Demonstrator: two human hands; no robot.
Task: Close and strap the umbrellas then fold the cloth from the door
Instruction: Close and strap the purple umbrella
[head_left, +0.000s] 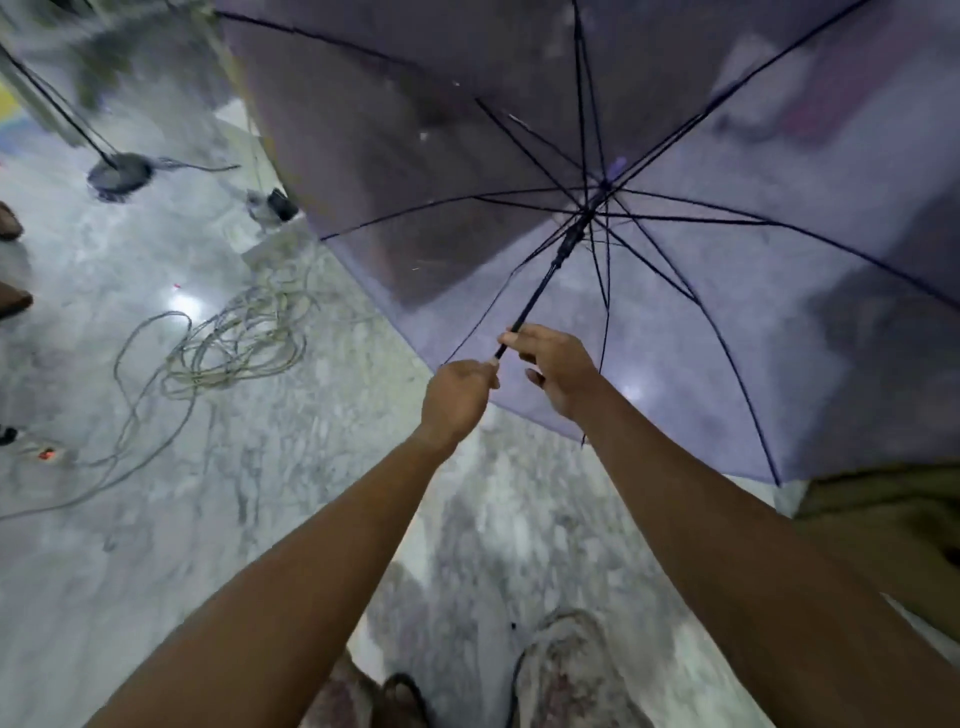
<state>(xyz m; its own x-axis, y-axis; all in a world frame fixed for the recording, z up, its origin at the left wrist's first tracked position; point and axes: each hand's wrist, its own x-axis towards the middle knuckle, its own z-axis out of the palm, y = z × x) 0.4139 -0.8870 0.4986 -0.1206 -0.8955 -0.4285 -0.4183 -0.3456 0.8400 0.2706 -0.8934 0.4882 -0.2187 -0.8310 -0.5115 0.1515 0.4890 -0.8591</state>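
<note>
A large purple see-through umbrella (649, 322) is fully open, its canopy spread over the upper right with black ribs meeting at the hub. Its black shaft (540, 291) slants down towards me. My left hand (457, 400) is closed around the lower end of the shaft at the handle. Just above it, my right hand (556, 369) pinches the shaft with thumb and fingers, the other fingers loosely curled. No cloth or door is visible, and I see no other umbrella.
Grey marble floor (156, 545) all around. A tangle of grey cable (234, 348) lies to the left, with a power strip (47, 454) at the left edge. A round black stand base (120, 174) is at the upper left. An olive cloth surface (883, 530) is at the right.
</note>
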